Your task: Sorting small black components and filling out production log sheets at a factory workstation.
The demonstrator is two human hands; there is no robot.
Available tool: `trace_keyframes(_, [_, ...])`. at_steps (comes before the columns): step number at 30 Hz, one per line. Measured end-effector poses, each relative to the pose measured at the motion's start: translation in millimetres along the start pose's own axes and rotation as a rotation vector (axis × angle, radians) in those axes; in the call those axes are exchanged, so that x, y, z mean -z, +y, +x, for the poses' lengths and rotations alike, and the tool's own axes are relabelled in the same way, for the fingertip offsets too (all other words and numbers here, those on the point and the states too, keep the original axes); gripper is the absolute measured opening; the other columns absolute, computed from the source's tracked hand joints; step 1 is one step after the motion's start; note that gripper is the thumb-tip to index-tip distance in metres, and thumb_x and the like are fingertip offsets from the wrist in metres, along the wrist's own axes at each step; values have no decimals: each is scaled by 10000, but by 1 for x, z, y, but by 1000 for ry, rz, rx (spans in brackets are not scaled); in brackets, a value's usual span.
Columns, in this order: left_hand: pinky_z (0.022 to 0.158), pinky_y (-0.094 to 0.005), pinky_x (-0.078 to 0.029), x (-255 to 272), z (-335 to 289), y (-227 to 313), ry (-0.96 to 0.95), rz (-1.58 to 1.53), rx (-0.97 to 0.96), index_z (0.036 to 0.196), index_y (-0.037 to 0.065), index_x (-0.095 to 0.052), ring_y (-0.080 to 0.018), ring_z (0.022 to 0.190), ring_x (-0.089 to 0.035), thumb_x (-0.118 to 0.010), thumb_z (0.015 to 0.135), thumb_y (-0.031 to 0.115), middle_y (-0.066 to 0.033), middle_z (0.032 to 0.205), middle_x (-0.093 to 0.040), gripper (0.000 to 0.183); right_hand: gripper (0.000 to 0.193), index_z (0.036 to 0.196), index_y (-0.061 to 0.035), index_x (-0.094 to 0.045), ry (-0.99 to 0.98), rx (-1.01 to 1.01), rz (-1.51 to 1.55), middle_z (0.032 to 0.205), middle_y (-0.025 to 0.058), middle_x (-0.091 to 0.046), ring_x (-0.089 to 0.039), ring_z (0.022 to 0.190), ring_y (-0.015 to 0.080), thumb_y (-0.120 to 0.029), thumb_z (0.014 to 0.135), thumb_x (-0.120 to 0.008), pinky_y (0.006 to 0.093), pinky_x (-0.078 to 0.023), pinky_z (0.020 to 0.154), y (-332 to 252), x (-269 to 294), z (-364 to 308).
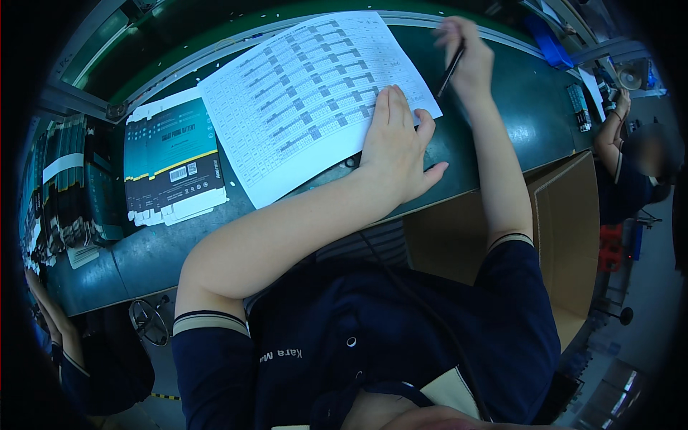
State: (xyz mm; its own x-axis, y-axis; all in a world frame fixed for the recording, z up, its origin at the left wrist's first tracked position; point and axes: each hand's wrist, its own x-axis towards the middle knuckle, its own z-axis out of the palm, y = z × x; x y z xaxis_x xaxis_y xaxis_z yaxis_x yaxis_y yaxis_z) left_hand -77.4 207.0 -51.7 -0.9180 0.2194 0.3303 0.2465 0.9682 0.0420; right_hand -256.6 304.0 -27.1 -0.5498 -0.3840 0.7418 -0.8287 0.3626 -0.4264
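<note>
One printed sheet (308, 100) on tabletop (545, 118); left grip (398, 149) unclenched, resting on sheet; right grip (473, 68) closed on pen (450, 73); too-light left pressure could let sheet skid, spoiling pen strokes

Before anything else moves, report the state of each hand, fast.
Left hand: open, fingers laid on the printed sheet.
Right hand: closed, holding a dark pen, fingers partly blurred.

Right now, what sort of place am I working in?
Probably a factory packing area: flat printed cartons are stacked on the green bench, a cardboard box stands open alongside, and other people in dark shirts are nearby.
</note>
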Motion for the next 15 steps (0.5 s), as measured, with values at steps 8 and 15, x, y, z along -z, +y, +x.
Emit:
trace_keyframes(8, [1092, -493, -188, 0, 0, 0, -4, -4, 6, 1218, -28, -476, -480, 1238, -366, -441, 843, 585, -403, 1271, -410, 720, 340, 1141, -47, -549, 167, 637, -711, 1182, 136, -593, -588, 1005, 276, -127, 826, -648, 376, -476, 846, 12, 34, 19])
trace_keyframes(15, [1093, -494, -184, 1, 0, -1, -24, 11, 7, 1215, -26, -475, -483, 1245, -358, -446, 838, 588, -403, 1275, -409, 722, 396, 997, -57, -655, -27, -430, 451, 639, -1, -542, -433, 518, 59, -379, 991, -424, 204, -360, 484, 1, 4, -2])
